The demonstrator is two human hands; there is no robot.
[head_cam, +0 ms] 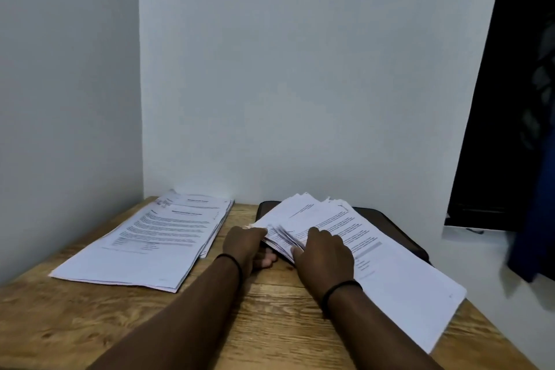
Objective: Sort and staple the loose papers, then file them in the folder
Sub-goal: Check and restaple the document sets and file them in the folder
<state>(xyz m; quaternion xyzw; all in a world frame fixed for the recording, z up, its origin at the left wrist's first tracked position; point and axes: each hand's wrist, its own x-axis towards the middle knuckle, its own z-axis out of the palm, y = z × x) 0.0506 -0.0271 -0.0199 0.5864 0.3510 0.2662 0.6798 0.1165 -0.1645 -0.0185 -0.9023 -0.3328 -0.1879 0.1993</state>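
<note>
Room: a corner of pale, bare walls (300, 69), with a dark opening (510, 84) at your right edge and a blue cloth (537, 219) hanging in front of it.

Surface: a light wooden table with a strong grain (90, 324), pushed into the corner.

Item one: a flat stack of white printed sheets (150, 243) on the table's left part, lying at a slant, its far end close to the wall, its edges slightly fanned. Neither of your hands touches it.

Item two: a thicker, looser pile of white printed papers (375, 249) on the table's right part, its far end resting on a dark brown flat folder (390, 219) that shows from under it beside the wall. The pile's near corner overhangs the right table edge.

Your left hand (246, 245): at the left edge of item two, fingers curled under the lifted sheets, thumb on top, gripping that edge.

Your right hand (324, 255): lying on top of the same pile, fingers bent at the riffled, blurred page edges (282, 239); whether they pinch any sheet cannot be told.

A black band circles each wrist.
</note>
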